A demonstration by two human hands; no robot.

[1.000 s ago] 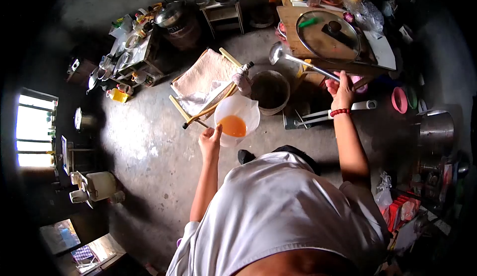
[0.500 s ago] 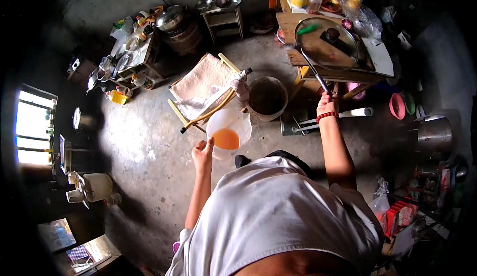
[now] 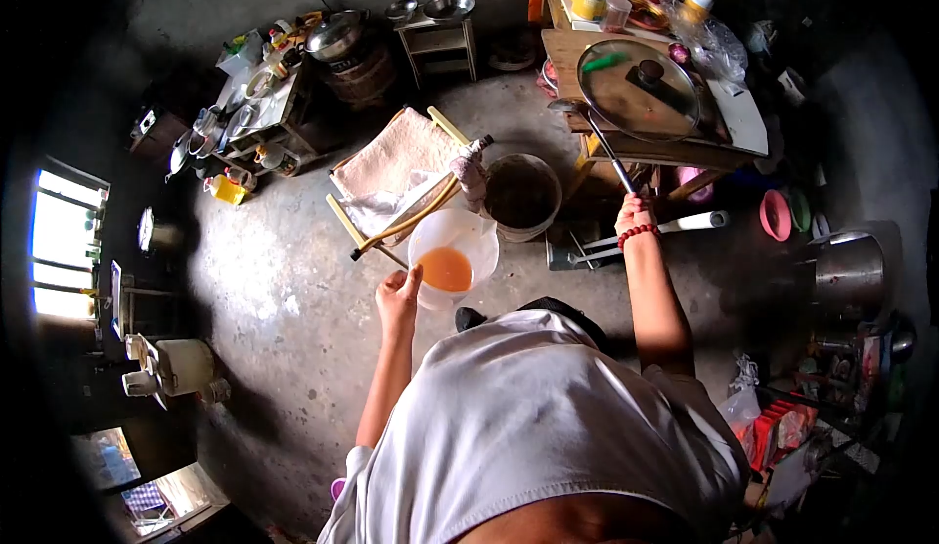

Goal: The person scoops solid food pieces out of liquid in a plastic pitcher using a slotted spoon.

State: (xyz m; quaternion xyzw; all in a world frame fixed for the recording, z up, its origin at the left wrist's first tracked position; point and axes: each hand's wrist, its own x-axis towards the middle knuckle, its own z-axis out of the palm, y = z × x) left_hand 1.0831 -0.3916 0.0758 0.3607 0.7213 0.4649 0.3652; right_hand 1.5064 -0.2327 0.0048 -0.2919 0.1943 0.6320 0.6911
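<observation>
My left hand (image 3: 398, 294) grips the edge of a translucent white plastic pitcher (image 3: 477, 241), thumb on its rim. Orange liquid (image 3: 445, 270) lies in its bottom. Out to the right, my right hand (image 3: 636, 213) is closed round the handle of a long metal ladle (image 3: 608, 151). The ladle's bowl reaches past the near left edge of a wooden table, close to a round glass lid (image 3: 626, 104) with a dark knob. A dark-mouthed bucket (image 3: 556, 213) stands on the floor between the pitcher and the table.
A folding chair (image 3: 391, 158) with a pale cloth stands beyond the pitcher. The wooden table (image 3: 567, 50) at the right bears jars and plastic bags. At the far left, a cluttered side table (image 3: 269, 113) stands near a lidded pot (image 3: 335, 35). A white-handled tool (image 3: 694, 221) lies beneath my right arm.
The ladle's bowl has turned and now shows more fully, slightly lower and left. My right hand has shifted a little left and down. The pitcher stays almost in place.
</observation>
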